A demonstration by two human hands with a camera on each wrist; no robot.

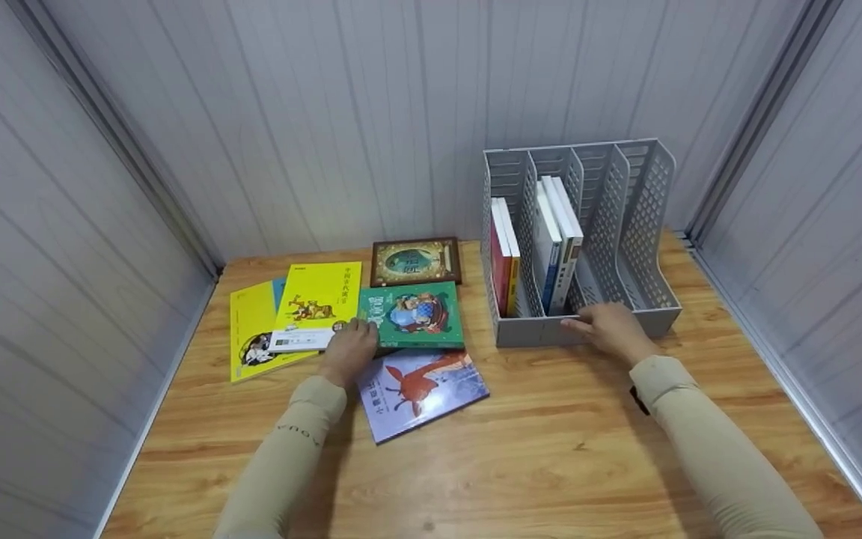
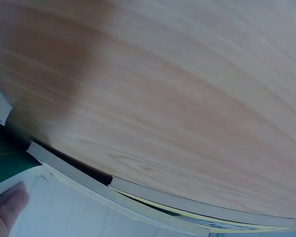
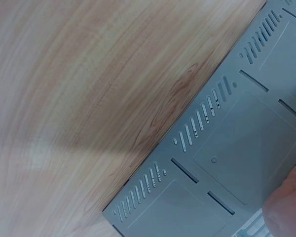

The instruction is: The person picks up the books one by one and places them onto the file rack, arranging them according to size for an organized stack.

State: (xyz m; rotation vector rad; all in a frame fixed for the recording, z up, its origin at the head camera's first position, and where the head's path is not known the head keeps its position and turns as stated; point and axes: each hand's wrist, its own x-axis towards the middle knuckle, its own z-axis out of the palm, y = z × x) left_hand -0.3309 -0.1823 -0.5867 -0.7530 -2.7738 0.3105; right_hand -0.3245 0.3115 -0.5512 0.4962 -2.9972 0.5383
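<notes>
My left hand (image 1: 351, 352) grips the lower left corner of a green picture book (image 1: 423, 318), right beside a yellow book (image 1: 319, 296) with a white lower strip. Its fingertips (image 2: 12, 205) lie over the book's top edge in the left wrist view; the thumb is mostly out of that view. A purple book (image 1: 420, 389) with a red giraffe lies partly under the green one. My right hand (image 1: 614, 329) holds the front lip of a grey magazine rack (image 1: 551, 332), thumb side pointing left along it. In the right wrist view, part of the hand overlaps the rack's slotted grey plastic (image 3: 246, 148).
Another yellow book (image 1: 248, 322) lies under the first, at the left. A dark-framed book (image 1: 416, 262) lies near the back wall. Slim books (image 1: 506, 258) and thicker white books (image 1: 562, 243) stand in the rack's left compartments. Panel walls enclose the wooden table (image 1: 513, 464).
</notes>
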